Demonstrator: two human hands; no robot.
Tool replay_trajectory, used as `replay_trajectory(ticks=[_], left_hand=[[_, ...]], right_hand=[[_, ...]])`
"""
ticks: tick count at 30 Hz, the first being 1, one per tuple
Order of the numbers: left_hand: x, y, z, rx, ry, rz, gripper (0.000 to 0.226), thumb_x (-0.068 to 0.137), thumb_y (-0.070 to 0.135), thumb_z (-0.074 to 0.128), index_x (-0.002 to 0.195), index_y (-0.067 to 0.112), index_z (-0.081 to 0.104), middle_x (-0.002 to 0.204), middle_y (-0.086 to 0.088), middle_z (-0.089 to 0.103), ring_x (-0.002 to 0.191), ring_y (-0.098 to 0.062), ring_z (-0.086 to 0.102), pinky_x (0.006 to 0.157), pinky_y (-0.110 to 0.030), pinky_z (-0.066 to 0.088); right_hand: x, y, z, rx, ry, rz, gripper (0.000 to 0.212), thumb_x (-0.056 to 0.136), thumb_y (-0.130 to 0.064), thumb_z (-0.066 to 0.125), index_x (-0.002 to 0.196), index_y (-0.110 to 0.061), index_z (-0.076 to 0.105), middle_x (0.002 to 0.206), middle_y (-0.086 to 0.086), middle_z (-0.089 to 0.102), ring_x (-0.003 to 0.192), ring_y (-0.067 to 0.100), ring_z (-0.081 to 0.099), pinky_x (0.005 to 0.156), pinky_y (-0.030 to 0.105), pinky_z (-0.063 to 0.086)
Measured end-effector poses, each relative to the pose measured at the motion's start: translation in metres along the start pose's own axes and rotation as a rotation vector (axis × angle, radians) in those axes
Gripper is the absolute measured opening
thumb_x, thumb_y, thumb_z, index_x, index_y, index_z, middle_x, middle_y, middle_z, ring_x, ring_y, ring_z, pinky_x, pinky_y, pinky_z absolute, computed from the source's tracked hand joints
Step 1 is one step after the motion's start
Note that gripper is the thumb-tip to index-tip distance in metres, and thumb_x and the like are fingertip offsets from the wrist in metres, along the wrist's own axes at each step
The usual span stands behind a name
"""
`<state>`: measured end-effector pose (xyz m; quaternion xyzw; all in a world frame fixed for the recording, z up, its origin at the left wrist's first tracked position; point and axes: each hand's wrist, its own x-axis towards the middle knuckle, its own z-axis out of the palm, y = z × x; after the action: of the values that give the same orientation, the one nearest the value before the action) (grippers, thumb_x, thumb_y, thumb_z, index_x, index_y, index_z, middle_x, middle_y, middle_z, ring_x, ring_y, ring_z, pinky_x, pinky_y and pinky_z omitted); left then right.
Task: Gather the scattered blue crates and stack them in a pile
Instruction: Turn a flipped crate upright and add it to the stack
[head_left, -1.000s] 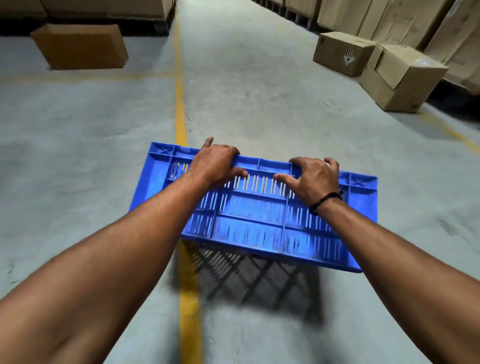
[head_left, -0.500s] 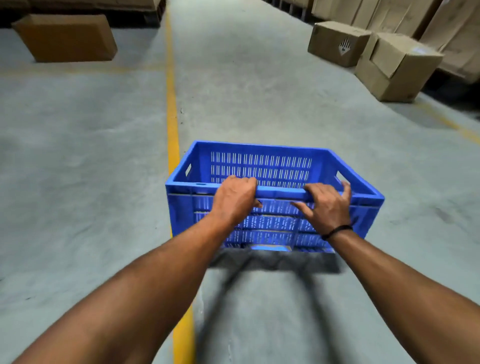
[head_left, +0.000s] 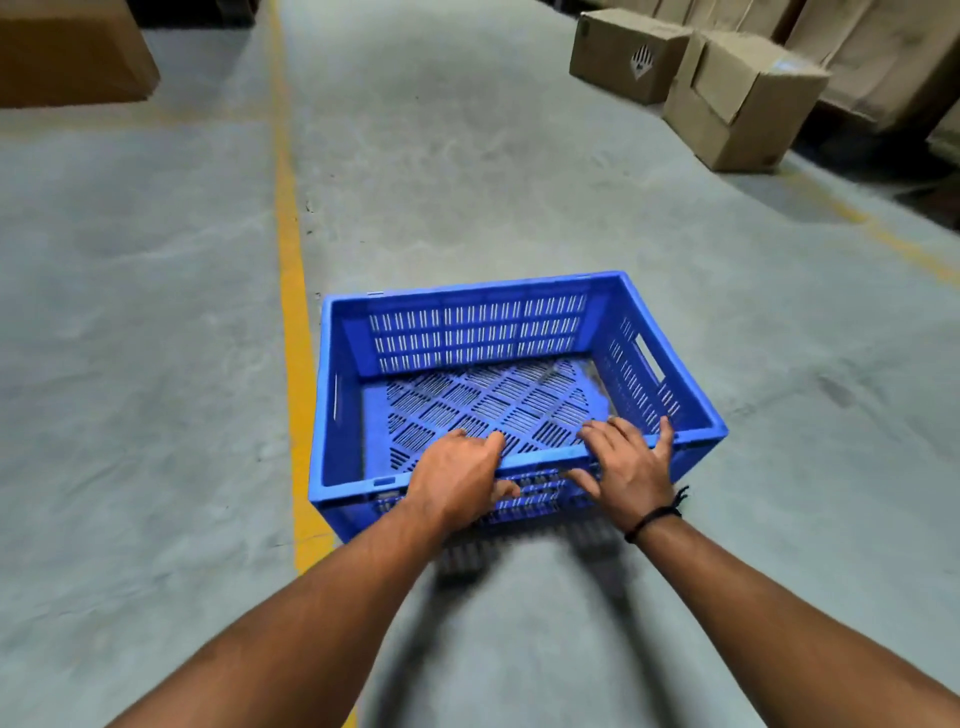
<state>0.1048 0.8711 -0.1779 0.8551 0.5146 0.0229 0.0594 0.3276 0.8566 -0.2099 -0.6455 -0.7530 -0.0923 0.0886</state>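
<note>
One blue slotted plastic crate (head_left: 478, 332) sits upright and empty in front of me, its open top facing up, just right of the yellow floor line. My left hand (head_left: 457, 480) grips the near long rim, fingers curled over into the crate. Beside it my right hand (head_left: 626, 465), with a black band on the wrist, holds the same rim nearer the right corner. Whether the crate rests on the floor or hangs slightly above it, I cannot tell. No other blue crate is visible.
A yellow line (head_left: 291, 291) runs along the grey concrete floor. Two cardboard boxes (head_left: 743, 98) stand at the far right in front of stacked cartons. Another brown carton (head_left: 72, 57) lies at the far left. A fainter yellow line (head_left: 893, 244) crosses the right side.
The crate was tipped with its ribbed bottom toward me; it has swung upright, and now I look down into its open inside. Both hands stayed on the near rim.
</note>
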Motion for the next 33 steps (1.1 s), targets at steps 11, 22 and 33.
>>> replay_trajectory(ticks=[11,22,33], left_hand=[[0.012,-0.019,-0.005,-0.21,-0.371,0.072,0.058,0.097,0.055,0.021,0.142,0.023,0.035,0.153,0.005,0.031,0.145,-0.017,0.018,0.118,-0.038,0.017],[0.0,-0.052,-0.003,-0.331,-0.369,0.057,0.098,0.067,0.086,0.004,0.146,0.032,0.025,0.156,0.011,0.019,0.146,-0.012,0.011,0.12,-0.04,0.013],[-0.005,-0.2,-0.011,-0.137,-0.033,-0.487,0.089,0.088,0.047,0.055,0.151,0.014,0.001,0.159,-0.011,-0.003,0.147,-0.026,0.002,0.119,-0.044,0.01]], right_hand=[[0.034,0.028,-0.015,0.119,-0.286,0.282,0.062,0.086,-0.071,0.02,0.142,-0.047,0.028,0.156,-0.018,0.017,0.12,0.018,0.056,0.091,0.036,0.046],[0.004,0.011,-0.026,0.106,-0.402,0.308,0.086,0.071,-0.085,0.015,0.147,-0.043,0.008,0.16,-0.009,-0.001,0.146,0.019,0.014,0.112,0.045,0.029],[0.078,0.109,0.001,0.311,-0.395,0.543,0.112,0.074,-0.037,0.077,0.151,-0.025,-0.004,0.154,0.015,0.022,0.135,0.034,0.037,0.107,0.04,0.036]])
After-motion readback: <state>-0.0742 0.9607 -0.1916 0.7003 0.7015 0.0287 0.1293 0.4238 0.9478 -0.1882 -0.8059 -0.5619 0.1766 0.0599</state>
